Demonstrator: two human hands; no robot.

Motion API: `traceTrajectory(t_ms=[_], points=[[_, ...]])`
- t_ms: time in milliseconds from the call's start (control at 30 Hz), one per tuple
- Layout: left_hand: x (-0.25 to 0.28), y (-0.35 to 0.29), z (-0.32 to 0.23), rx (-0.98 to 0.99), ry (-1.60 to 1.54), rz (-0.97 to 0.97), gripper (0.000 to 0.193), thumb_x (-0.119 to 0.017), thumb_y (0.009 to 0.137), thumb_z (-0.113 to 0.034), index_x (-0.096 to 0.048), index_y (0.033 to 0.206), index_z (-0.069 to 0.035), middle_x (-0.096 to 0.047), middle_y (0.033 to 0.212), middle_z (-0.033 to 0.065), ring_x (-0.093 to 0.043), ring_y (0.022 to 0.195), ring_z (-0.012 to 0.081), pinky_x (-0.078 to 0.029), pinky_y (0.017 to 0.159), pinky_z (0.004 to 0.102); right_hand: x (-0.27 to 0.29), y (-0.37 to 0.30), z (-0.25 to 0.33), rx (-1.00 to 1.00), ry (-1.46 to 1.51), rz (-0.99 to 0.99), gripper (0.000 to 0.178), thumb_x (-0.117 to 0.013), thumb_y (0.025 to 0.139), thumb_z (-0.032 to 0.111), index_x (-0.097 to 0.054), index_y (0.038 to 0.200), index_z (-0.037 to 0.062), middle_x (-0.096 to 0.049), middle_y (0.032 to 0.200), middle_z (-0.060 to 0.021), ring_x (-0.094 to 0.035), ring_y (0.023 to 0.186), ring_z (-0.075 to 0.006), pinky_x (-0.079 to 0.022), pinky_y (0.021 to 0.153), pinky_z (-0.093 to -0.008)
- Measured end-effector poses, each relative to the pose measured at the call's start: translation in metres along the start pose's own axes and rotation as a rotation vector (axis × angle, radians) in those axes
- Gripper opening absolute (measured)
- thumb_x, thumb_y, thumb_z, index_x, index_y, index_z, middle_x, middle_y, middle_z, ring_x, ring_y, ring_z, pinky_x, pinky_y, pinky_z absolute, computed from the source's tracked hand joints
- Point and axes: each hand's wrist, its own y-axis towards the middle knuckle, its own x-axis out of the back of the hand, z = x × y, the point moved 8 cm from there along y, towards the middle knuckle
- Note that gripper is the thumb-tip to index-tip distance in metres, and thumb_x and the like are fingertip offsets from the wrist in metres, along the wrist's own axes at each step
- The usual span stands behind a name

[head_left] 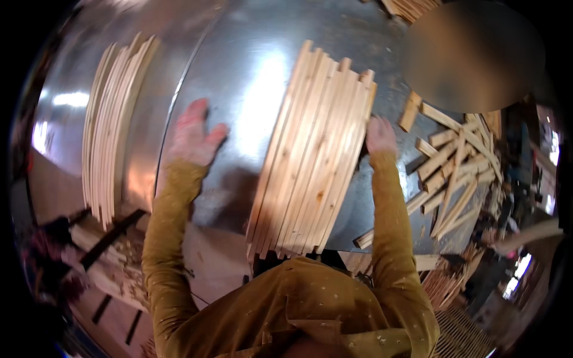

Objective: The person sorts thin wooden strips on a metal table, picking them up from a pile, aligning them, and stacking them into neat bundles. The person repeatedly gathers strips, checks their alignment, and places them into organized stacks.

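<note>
Side by side on the metal table (239,77) lies a row of long, pale wooden strips (313,149), right in front of me. Their ends are uneven at both the far and near sides. My left hand (196,134) is over the table to the left of the row, apart from it, thumb and fingers spread and nothing held. At the row's right edge is my right hand (381,134), its fingers stretched out alongside the outermost strip. Whether it presses on that strip is hard to see.
Another stack of strips (116,125) stands at the left, past a seam in the tabletop. A jumbled pile of short wooden pieces (456,170) covers the table's right side. More wood (412,9) lies at the far edge. A blurred patch hides the upper right.
</note>
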Motion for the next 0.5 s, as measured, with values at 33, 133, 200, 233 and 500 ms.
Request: traceTrajectory(t_ms=[33, 133, 200, 233, 500], points=[[-0.026, 0.030, -0.049, -0.120, 0.200, 0.070, 0.078, -0.065, 0.085, -0.048, -0.041, 0.145, -0.004, -0.044, 0.146, 0.0210, -0.036, 0.139, 0.0363, -0.024, 0.117, 0.0464, -0.011, 0.020, 0.003, 0.061, -0.010, 0.070, 0.065, -0.037, 0.096, 0.055, -0.060, 0.132, 0.0064, -0.048, 0.141, -0.0272, -0.041, 0.133, -0.0426, -0.029, 0.114, -0.0467], [-0.099, 0.075, -0.096, -0.178, 0.258, 0.078, 0.082, -0.065, 0.086, -0.044, -0.033, 0.149, -0.003, -0.043, 0.146, 0.0236, -0.035, 0.140, 0.0357, -0.018, 0.120, 0.0436, -0.024, 0.019, 0.058, 0.023, -0.153, 0.102, 0.074, -0.045, 0.094, 0.061, -0.046, 0.145, 0.0077, -0.044, 0.149, -0.0191, -0.037, 0.140, -0.0365, -0.024, 0.118, -0.0435], [-0.113, 0.082, -0.108, -0.130, 0.065, 0.081, 0.081, -0.069, 0.086, -0.032, -0.030, 0.151, -0.003, -0.044, 0.145, 0.0221, -0.039, 0.136, 0.0345, -0.026, 0.118, 0.0423, -0.039, 0.006, 0.052, -0.108, 0.582, 0.198, 0.069, -0.057, 0.093, 0.045, -0.040, 0.148, 0.0066, -0.047, 0.146, -0.0182, -0.043, 0.135, -0.0340, -0.031, 0.116, -0.0426], [-0.120, 0.082, -0.105, 0.005, -0.306, 0.161, 0.083, -0.070, 0.085, -0.028, -0.027, 0.152, -0.004, -0.046, 0.143, 0.0204, -0.041, 0.134, 0.0331, -0.030, 0.116, 0.0413, -0.045, 0.001, 0.052, -0.170, 0.951, 0.244, 0.070, -0.063, 0.093, 0.036, -0.037, 0.150, 0.0061, -0.049, 0.145, -0.0177, -0.047, 0.133, -0.0327, -0.034, 0.115, -0.0421], [-0.036, 0.107, -0.132, 0.078, -1.185, 0.209, 0.068, -0.077, 0.080, -0.009, -0.044, 0.140, -0.009, -0.061, 0.115, 0.0071, -0.061, 0.100, 0.0197, -0.054, 0.089, 0.0331, 0.072, 0.025, 0.136, 0.380, 1.327, 0.005, 0.057, -0.052, 0.098, 0.013, -0.032, 0.149, 0.0014, -0.050, 0.142, -0.0162, -0.053, 0.128, -0.0241, -0.046, 0.105, -0.0362]])
